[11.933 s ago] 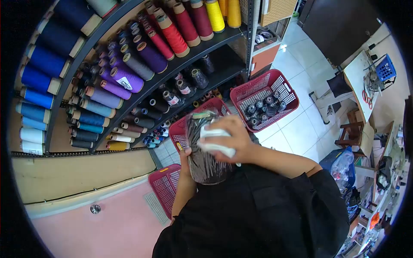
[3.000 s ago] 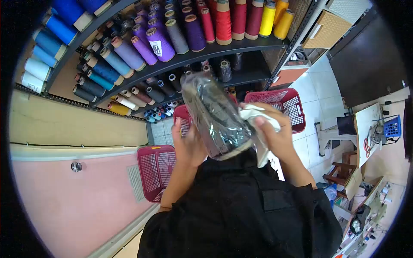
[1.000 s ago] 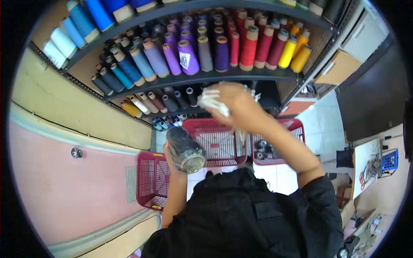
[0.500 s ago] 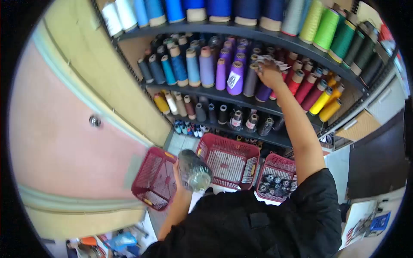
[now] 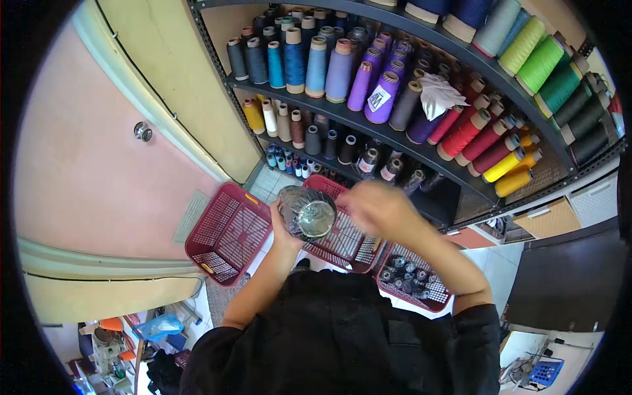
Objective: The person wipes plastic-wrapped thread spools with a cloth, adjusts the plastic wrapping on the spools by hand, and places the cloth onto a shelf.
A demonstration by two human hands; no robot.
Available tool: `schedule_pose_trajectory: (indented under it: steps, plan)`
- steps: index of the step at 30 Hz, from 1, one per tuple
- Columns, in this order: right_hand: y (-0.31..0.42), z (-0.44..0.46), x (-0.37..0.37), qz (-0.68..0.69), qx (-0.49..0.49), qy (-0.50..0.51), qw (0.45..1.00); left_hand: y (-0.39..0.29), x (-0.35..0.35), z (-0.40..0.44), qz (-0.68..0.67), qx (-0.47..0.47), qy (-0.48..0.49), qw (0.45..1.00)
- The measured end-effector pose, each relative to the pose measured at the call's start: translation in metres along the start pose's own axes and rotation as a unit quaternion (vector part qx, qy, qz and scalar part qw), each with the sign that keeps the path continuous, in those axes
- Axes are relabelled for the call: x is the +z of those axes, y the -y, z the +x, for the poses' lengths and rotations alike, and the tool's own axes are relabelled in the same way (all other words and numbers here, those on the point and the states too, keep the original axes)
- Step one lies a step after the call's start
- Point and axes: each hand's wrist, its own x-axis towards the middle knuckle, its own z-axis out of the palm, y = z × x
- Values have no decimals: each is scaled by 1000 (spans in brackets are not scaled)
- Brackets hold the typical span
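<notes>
A dark thread cone in clear plastic wrap is held in my left hand, its round base facing up toward me. My right hand is just right of the cone, apart from it; motion blurs its fingers, so their pose cannot be made out. The white cloth lies on top of the cones on the middle shelf, between a grey cone and the red cones.
A black shelf rack with several coloured cones curves across the front. Below stand three red baskets: left, middle and right, the right one holding small dark spools. A pink door is at the left.
My right hand has come down from the shelf toward the wrapped cone, and the white cloth it held now rests on the cones. The view has turned, with the shelf shifting in the picture.
</notes>
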Motion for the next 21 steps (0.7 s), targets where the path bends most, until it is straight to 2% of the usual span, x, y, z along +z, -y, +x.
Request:
schedule_pose_trajectory:
  steps: [1, 3, 4, 8, 12, 15, 16, 19, 21]
  plan:
    - [23, -7, 9, 22, 60, 86, 994, 2, -5, 4, 0, -2, 1, 1000]
    - [39, -16, 33, 80, 66, 80, 991, 7, -11, 8, 81, 58, 34, 994]
    - [41, -19, 41, 70, 109, 109, 985, 11, 4, 5, 84, 61, -72, 992]
    - [61, -18, 50, 77, 207, 149, 964, 20, 1, 7, 85, 96, -94, 987]
    - [64, -30, 66, 47, 207, 166, 963, 19, -5, 2, 75, 58, -40, 995]
    - [62, -33, 54, 85, 196, 127, 969, 22, 5, -2, 70, 69, -82, 992]
    - [67, -28, 44, 75, 215, 131, 965, 20, 17, -7, 71, 45, -90, 992]
    - [62, -29, 32, 84, 182, 90, 976, 18, 19, -3, 96, 72, -65, 991]
    - [70, -26, 13, 100, 203, 62, 972, 16, 21, -4, 85, 73, -79, 991]
